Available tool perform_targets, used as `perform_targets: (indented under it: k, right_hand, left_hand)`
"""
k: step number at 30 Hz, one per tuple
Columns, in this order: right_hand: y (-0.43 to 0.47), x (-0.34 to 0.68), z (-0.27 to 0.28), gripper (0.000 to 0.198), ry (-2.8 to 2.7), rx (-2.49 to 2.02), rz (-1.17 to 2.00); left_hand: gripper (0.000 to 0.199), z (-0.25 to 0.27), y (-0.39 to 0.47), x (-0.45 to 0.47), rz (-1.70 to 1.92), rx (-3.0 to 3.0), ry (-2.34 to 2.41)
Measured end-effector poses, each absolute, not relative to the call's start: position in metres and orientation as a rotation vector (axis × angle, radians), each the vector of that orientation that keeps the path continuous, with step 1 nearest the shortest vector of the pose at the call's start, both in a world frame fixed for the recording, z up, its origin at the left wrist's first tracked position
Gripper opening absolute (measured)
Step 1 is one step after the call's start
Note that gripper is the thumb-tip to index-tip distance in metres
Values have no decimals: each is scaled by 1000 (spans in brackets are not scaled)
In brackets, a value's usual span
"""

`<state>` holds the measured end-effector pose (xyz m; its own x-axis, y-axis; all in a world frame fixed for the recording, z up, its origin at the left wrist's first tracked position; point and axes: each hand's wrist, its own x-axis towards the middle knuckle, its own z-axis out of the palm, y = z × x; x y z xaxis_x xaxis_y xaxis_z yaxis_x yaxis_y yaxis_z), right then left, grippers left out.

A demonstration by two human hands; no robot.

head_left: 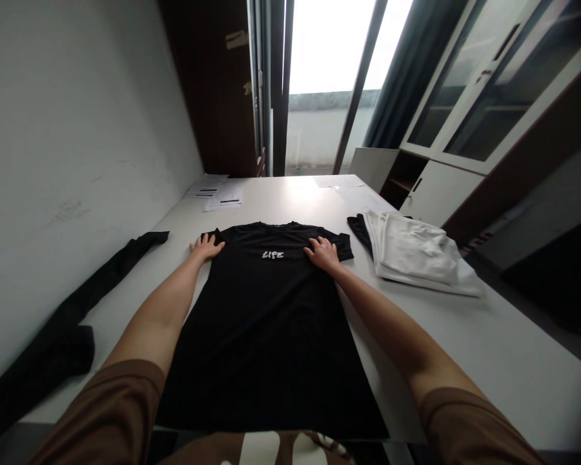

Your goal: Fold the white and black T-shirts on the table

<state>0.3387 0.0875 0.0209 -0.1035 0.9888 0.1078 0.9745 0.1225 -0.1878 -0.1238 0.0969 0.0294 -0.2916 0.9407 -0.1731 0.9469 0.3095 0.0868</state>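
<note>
A black T-shirt [275, 336] lies spread flat on the white table [271, 197], its collar toward the far side and its hem at the near edge. Small white lettering shows on its chest. On the left sleeve rests my left hand [206, 247], fingers spread over the cloth. My right hand [323, 253] lies on the shirt near the right shoulder, its fingers stretched out and touching the fabric. Neither hand grips the shirt.
Folded white garments [416, 248] are stacked at the right, over a dark cloth [359, 231]. A long black garment [77, 303] lies along the left side. Papers [223, 194] are by the wall at the far left. Cabinets [445, 187] stand at the right.
</note>
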Motion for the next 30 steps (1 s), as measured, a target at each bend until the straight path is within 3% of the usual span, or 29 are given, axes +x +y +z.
perform_targets:
  k: [9,14,16,30]
  right_hand:
    - [100,355,17,60,-2129,-2045,98]
    - [108,345,22,62,-2181,-2059,112]
    - [110,343,25,62,-2194,-2069,126]
    - [125,317,20,68,-2312,-1948,215]
  left_hand:
    - [86,49,86,-131,101,1594,2644]
    - [47,55,89,-141,-24,1683,2460]
    - [40,58,89,-146,-30,1714,2456]
    - [39,72,65,-148,175,1673,2771]
